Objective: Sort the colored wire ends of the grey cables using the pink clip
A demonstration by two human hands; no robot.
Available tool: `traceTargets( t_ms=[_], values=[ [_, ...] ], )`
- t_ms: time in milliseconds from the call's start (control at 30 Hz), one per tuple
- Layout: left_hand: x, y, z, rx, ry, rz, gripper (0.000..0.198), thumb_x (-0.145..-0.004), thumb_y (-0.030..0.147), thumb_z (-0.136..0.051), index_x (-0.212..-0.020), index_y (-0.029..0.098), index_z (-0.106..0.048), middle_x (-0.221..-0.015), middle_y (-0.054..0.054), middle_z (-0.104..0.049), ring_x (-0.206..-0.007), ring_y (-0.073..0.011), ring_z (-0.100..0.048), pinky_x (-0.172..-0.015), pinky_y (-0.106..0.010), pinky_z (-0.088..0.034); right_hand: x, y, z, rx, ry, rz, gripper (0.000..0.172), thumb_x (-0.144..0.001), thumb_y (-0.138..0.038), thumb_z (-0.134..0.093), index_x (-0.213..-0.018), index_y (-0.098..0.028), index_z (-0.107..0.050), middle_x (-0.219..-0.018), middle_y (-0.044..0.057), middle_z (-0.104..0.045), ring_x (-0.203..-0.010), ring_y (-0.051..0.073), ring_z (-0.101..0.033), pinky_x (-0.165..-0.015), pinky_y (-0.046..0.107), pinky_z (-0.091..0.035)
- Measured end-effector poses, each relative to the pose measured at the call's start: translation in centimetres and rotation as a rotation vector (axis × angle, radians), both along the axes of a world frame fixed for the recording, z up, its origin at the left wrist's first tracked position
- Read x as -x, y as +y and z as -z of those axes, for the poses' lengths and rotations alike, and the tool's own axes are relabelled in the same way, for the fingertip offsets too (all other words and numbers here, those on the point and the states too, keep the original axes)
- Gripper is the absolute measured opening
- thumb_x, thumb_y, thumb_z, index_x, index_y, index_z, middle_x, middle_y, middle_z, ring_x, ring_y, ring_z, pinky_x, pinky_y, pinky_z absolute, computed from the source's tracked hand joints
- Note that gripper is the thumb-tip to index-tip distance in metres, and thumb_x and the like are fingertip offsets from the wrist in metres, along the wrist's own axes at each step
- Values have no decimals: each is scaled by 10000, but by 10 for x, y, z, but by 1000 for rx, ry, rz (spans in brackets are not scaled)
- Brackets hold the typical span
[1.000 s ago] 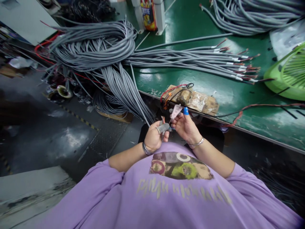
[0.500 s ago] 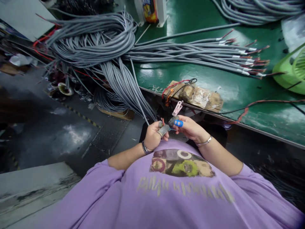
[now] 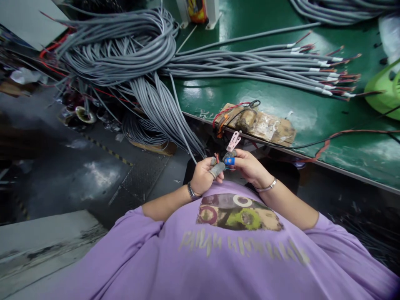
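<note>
My left hand (image 3: 206, 173), with grey wrapping on its thumb and a fingertip, is closed on the end of a grey cable whose thin reddish wires (image 3: 216, 158) stick up between the fingers. Beside it, almost touching, my right hand (image 3: 245, 163) pinches the thin wires at the cable end; a blue band circles one of its digits. Just above the right fingertips a pink clip (image 3: 234, 141) hangs at the table edge. Grey cables (image 3: 165, 104) run down from the table toward my left hand. The wire tips between the hands are too small to make out.
On the green table (image 3: 200, 98) lie a large coil of grey cable (image 3: 118, 50), a row of stripped cable ends (image 3: 331, 79) and a wooden block (image 3: 265, 125). A green basket-like object (image 3: 383, 93) is at the right.
The hands have come slightly closer together, the left moving a little right. The table and cables have shifted slightly in view.
</note>
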State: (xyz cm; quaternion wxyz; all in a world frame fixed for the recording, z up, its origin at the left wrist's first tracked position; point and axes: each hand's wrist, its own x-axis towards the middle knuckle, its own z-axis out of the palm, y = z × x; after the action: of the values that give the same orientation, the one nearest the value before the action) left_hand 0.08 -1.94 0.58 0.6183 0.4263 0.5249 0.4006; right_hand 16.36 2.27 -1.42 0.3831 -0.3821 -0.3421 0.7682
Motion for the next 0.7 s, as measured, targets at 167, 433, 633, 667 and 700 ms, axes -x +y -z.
traceTargets(
  t_ms=[167, 433, 633, 667, 700],
  values=[
    [1, 6, 0, 174, 7, 228, 374, -696, 456, -779, -718, 142, -575, -532, -14, -637, -380, -105, -565, -390, -198, -455, 5, -3, 1, -54, -39, -5, 255, -608, -322, -832, -722, -162, -669, -631, -25, -606, -539, 79, -475, -541, 241, -362],
    [0, 8, 7, 100, -101, -158, 412, -679, 510, -762, -694, 161, -543, -515, 17, -617, -370, -94, -545, -378, -194, -434, -7, 1, 3, 123, 110, 12, 422, -595, -498, -848, -737, -182, -609, -689, -6, -622, -575, 101, -544, -513, 233, -478],
    [-3, 7, 11, 34, -109, -202, 426, -686, 533, -764, -719, 164, -553, -536, 12, -638, -407, -112, -586, -418, -206, -468, 1, -11, 4, -39, 0, 22, 385, -619, -453, -861, -740, -184, -614, -614, -43, -572, -515, 78, -493, -501, 228, -442],
    [-3, 7, 11, 31, -104, -176, 423, -695, 534, -759, -723, 161, -562, -543, 6, -645, -419, -117, -597, -431, -210, -477, 3, -11, 4, -81, -22, 61, 370, -639, -446, -851, -720, -185, -602, -582, -52, -550, -495, 71, -468, -496, 224, -418],
    [-2, 7, 10, 29, -96, -137, 421, -703, 535, -754, -721, 157, -572, -551, -3, -652, -432, -122, -609, -445, -215, -487, 5, -11, 4, -114, -37, 93, 365, -652, -444, -844, -702, -185, -592, -562, -57, -536, -483, 66, -449, -491, 222, -394]
  ],
)
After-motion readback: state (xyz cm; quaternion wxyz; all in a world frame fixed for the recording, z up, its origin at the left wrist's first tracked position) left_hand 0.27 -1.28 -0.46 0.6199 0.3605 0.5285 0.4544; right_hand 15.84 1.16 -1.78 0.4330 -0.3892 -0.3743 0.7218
